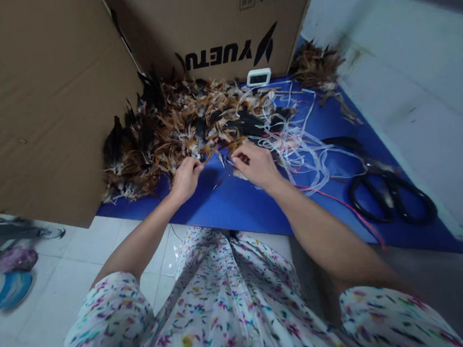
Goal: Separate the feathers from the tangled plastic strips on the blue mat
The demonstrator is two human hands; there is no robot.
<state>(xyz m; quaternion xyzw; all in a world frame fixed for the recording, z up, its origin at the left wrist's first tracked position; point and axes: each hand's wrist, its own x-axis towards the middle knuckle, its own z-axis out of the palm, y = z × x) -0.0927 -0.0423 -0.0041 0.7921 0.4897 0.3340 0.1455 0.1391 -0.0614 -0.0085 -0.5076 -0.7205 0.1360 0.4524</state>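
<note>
My left hand [186, 179] is closed in a pinch over the front of the blue board. From its fingertips a thin brown feather [212, 155] points toward my right hand. My right hand [257, 164] is pinched too, a short way to the right; something small and dark shows at its fingertips, too blurred to name. Just beyond both hands lies a wide heap of brown and black feathers [192, 117]. Beside my right hand is a tangle of clear plastic strips [310, 157].
Cardboard walls [216, 26] stand behind and at the left. Black-handled scissors [386, 187] lie at the right, near a red string [355, 213]. A small white-framed device [259, 77] rests by the carton. Another feather bunch [316, 65] is at the back right. A bucket [8, 291] stands on the floor.
</note>
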